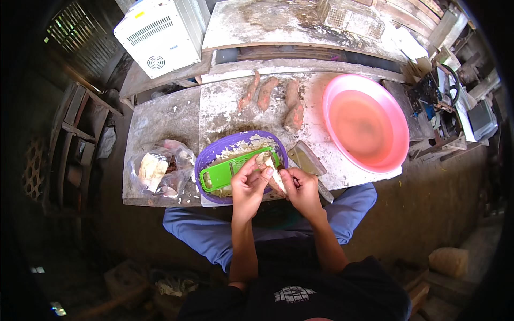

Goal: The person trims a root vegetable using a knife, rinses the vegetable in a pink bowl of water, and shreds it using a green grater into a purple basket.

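Left hand point(249, 186) clasps the part-peeled root point(274, 175) between thumb and fingers, the tub point(201, 159) just beyond; right hand point(303, 191) pinches the root's right edge, whether with a blade I cannot tell. For clean peeling, the left grip should hold steady while the right takes short, light pulls.

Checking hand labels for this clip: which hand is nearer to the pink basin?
The right hand: it is at the pale piece, left of the pink basin and closer to the body. The left hand is farther left, by the green grater.
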Demonstrator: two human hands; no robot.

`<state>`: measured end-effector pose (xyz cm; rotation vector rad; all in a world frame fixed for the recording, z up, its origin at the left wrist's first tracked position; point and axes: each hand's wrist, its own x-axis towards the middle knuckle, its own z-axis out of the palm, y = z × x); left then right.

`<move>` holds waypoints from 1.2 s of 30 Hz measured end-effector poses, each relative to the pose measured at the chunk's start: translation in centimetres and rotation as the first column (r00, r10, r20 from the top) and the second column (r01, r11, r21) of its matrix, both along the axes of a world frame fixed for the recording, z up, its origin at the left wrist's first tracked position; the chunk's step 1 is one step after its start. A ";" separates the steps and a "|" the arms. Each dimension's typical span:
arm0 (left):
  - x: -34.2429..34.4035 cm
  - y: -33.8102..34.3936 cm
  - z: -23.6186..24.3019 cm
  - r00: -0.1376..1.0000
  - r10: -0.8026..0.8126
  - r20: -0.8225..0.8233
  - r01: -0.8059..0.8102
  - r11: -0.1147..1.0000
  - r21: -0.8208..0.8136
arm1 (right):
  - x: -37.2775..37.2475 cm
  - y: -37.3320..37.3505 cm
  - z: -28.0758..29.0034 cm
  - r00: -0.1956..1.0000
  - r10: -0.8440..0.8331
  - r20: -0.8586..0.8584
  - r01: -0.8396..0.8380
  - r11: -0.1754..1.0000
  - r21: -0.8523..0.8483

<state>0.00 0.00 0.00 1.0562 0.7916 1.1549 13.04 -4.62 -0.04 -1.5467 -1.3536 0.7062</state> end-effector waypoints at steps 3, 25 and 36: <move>0.0 0.1 0.4 1.000 0.009 0.018 -0.010 1.000 0.004 | 0.2 0.0 0.1 1.000 0.010 -0.030 -0.011 0.998 -0.055; 1.7 0.0 -1.3 0.997 -0.012 -0.073 0.013 1.000 0.005 | -0.1 0.9 -1.5 0.985 -0.174 0.019 0.161 0.943 0.291; 1.3 0.4 -1.5 0.958 -0.153 0.243 0.186 0.975 -0.119 | 0.3 0.2 -1.5 0.829 -0.121 -0.546 0.159 0.987 0.023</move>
